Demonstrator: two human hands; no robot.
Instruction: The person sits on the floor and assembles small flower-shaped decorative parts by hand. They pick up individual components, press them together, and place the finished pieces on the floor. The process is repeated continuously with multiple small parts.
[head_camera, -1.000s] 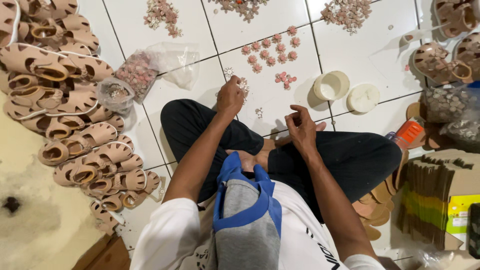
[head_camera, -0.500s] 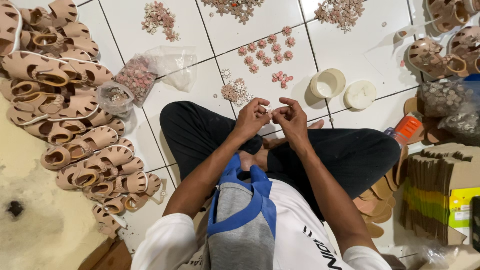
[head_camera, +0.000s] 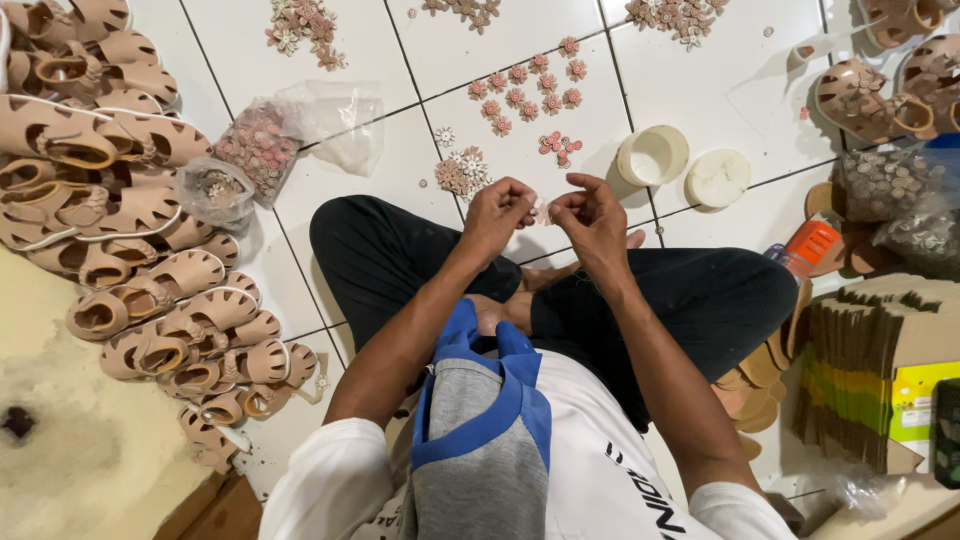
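Left hand (head_camera: 497, 213) and right hand (head_camera: 590, 215) pinch small pale flower piece (head_camera: 541, 211) together, just below loose flower pile (head_camera: 461, 172) on floor.

I see my left hand (head_camera: 497, 213) and right hand (head_camera: 590, 215) raised together over crossed legs, pinching a small pale flower piece (head_camera: 541, 211) between the fingertips; tan sandals (head_camera: 130, 250) pile at left; two white round lids (head_camera: 685, 166) lie on the white tiled floor (head_camera: 330, 200).

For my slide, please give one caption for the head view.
Left hand and right hand pinch a small flower piece over the tiled floor.
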